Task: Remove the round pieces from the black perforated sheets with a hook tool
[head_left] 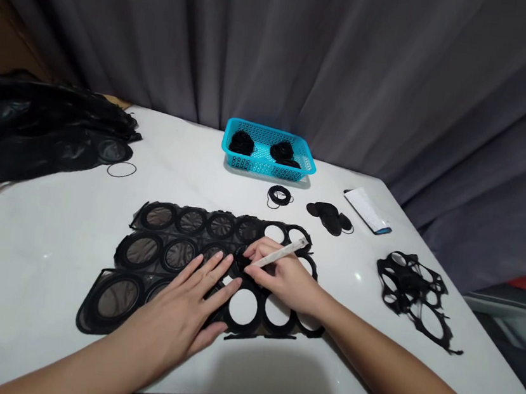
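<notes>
A black sheet with rows of rings (pixel 179 254) lies flat on the white table. Thin dark film spans the rings on its left side, while several openings on the right show the white tabletop. My left hand (pixel 183 302) rests palm down on the sheet, fingers spread. Close beside its fingertips, my right hand (pixel 282 273) grips a slim white pen-shaped tool (pixel 281 254), held like a pencil over the middle row. The tool's tip is hidden by my fingers and the dark material, so its exact kind cannot be made out.
Behind the sheet stands a blue basket (pixel 308 164) with black bundles inside. Nearer lie black rings (pixel 279 195), dark discs (pixel 330 217) and a white folded item (pixel 367 210). Black cut-out scrap (pixel 413 279) sits at right; a black sheet pile (pixel 45 132) at left. A grey curtain (pixel 272 45) hangs behind.
</notes>
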Available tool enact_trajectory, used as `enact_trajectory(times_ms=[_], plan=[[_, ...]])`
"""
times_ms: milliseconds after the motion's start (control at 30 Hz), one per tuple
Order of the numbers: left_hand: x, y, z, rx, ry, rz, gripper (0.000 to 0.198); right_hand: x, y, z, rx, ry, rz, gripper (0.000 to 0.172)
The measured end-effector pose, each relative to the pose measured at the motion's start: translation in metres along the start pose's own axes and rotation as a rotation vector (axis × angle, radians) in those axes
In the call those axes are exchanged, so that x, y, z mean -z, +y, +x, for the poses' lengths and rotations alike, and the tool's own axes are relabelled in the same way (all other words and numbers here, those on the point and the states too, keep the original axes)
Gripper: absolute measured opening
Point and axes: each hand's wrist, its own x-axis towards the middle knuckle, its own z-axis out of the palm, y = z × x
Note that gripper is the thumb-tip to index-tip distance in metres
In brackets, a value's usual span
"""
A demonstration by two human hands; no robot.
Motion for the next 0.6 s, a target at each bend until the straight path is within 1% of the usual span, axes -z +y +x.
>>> enact_trajectory(times_ms=[333,467,533,600], plan=[[0.0,0.0,0.001,0.004,0.0,0.007,0.06,0.002,0.0,0.002,-0.014,-0.018,-0.006,0.024],[0.0,0.0,0.001,0.005,0.01,0.001,0.059,0.0,-0.003,-0.002,-0.003,-0.028,-0.07,0.023],[0.0,0.001,0.001,0.012,0.017,-0.004,0.059,-0.007,-0.005,-0.006,0.056,-0.015,-0.145,0.02],[0.0,0.001,0.001,0.014,0.023,0.003,0.06,-0.016,-0.005,-0.011,0.17,-0.012,-0.287,0.013]])
